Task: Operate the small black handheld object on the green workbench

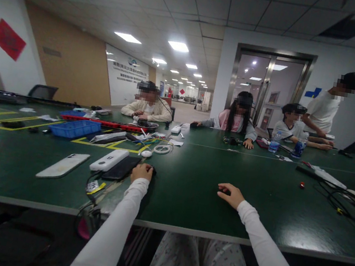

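Observation:
My left hand rests on the green table with its fingers curled. A small black object shows at its right edge, mostly hidden by the fingers, so its kind is unclear. Just left of that hand lie a flat black pouch-like item and a white box-shaped device. My right hand lies on the table farther right, thumb and fingers apart, holding nothing.
A white phone lies to the left, below a blue tray. White cables lie farther back. Black cables spread at the right near a small red item. Several people sit or stand across the table, near water bottles.

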Available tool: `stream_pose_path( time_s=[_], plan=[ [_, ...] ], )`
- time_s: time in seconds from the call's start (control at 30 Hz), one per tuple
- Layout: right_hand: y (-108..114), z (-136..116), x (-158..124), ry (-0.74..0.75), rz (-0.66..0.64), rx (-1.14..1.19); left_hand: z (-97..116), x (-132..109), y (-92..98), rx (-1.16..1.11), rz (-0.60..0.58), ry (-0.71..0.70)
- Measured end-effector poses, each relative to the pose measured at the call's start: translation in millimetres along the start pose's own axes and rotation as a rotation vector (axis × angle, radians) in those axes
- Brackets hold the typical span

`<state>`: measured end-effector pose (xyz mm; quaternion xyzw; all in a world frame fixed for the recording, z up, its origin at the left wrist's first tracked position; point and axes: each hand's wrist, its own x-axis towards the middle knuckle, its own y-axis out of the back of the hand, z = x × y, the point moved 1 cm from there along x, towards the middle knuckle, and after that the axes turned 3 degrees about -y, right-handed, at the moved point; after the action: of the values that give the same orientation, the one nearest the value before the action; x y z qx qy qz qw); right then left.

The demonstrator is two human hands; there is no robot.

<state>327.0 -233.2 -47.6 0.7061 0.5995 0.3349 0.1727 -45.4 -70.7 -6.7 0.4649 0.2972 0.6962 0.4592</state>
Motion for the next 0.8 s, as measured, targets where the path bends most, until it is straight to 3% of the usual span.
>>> stream_pose_path(
  time_s=[0.1, 0.2, 0.47, 0.57, 0.67, 0.8],
  plan=[
    [1.0, -1.6, -0.4, 0.003, 0.003, -0.005, 13.0, -7.9, -2.8, -0.010, -0.041, -0.054],
    [1.9, -1.7, -0.3, 0.015, 0.002, -0.015, 39.5, -23.1, -10.4, -0.053, -0.091, -0.144],
    [1.5, 0.9, 3.1, 0.000, 0.005, -0.050, 146.1, -92.8, -46.4, -0.285, -0.262, -0.481],
    [1.4, 1.0, 4.9, -0.003, 0.008, -0.065, 175.5, -115.9, -57.1, -0.351, -0.306, -0.606],
    [2.1, 0.1, 5.7, 0.016, 0.005, -0.090, 189.4, -127.3, -62.5, -0.389, -0.319, -0.673],
    [3.4, -1.1, 5.2, 0.052, 0.012, -0.125, 191.8, -128.6, -62.5, -0.397, -0.322, -0.680]
  ],
)
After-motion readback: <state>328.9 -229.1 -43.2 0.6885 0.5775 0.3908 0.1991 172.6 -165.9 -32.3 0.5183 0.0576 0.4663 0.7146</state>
